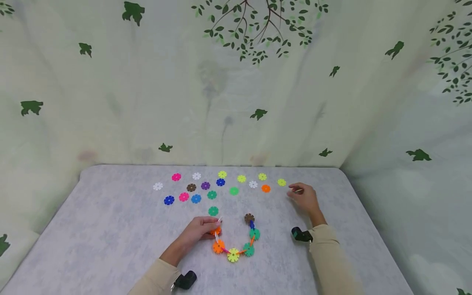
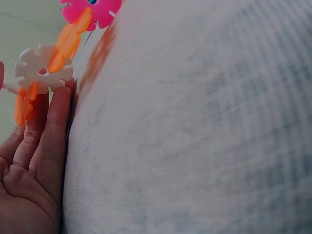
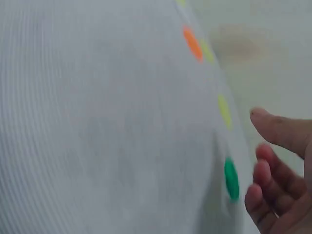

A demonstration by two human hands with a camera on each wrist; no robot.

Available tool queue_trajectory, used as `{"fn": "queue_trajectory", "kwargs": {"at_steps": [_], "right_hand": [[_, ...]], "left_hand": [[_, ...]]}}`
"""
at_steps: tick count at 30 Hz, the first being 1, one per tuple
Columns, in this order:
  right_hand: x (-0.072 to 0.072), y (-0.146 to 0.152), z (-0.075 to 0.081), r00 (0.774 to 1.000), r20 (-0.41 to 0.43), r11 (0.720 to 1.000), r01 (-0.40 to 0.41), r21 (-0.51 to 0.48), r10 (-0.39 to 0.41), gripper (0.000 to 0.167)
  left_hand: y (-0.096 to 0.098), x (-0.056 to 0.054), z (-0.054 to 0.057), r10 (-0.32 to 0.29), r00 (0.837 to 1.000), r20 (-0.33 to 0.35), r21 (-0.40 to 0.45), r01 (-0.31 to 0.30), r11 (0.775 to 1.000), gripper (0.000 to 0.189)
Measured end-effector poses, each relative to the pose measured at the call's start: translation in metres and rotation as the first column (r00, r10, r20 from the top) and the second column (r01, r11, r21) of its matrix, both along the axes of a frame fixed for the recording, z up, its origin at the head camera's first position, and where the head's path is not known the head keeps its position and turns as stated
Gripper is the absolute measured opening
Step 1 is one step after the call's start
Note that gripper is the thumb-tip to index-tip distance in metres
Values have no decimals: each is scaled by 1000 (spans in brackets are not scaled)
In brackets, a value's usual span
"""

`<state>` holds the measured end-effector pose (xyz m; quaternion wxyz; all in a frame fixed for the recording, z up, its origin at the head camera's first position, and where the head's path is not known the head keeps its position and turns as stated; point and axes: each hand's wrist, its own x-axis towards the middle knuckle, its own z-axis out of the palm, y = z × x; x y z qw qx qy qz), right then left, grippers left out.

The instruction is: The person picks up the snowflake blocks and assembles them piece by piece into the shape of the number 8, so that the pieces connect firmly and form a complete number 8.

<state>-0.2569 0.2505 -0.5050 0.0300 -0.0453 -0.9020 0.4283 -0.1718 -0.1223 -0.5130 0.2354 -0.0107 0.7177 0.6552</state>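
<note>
My left hand [image 1: 197, 229] pinches the left end of a chain of slotted flower-shaped plastic discs. An orange disc [image 1: 218, 246], a yellow disc [image 1: 233, 255] and several other colours make up the chain, which curves in a U and ends at a brown disc [image 1: 249, 218]. Close up in the left wrist view, a white disc [image 2: 36, 73] and an orange disc [image 2: 25, 103] are at the fingers. My right hand [image 1: 305, 200] hovers beside a loose yellow disc [image 1: 282, 182], thumb and fingers apart. A green disc [image 3: 232, 180] lies near those fingers in the right wrist view.
Loose discs lie scattered across the back of the table, among them a pink disc [image 1: 176, 177], a purple disc [image 1: 205, 185] and an orange disc [image 1: 266, 188]. One teal disc [image 1: 213, 211] sits just beyond my left hand. A leaf-patterned curtain [image 1: 236, 90] hangs behind the table [image 1: 110, 241].
</note>
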Motion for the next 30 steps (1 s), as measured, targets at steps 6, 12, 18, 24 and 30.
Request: {"fn": "queue_trajectory", "kwargs": {"at_steps": [6, 12, 18, 24, 30], "right_hand": [[0, 36, -7, 985, 135, 990, 90, 109, -105, 53], [-3, 37, -7, 984, 142, 985, 85, 153, -107, 35], [-6, 35, -7, 982, 153, 986, 91, 141, -113, 34], [-5, 33, -9, 987, 126, 986, 79, 150, -99, 34], [3, 7, -8, 993, 88, 994, 88, -67, -82, 21]], "left_hand": [[-1, -2, -1, -2, 1000, -7, -3, 2, 1000, 44], [-2, -3, -4, -12, 1000, 0, 26, 12, 1000, 49], [-1, -3, -1, -1, 1000, 0, 16, 1, 1000, 52], [0, -3, -1, 7, 1000, 8, 7, -7, 1000, 50], [0, -1, -2, -13, 1000, -11, 6, 13, 1000, 45]]}}
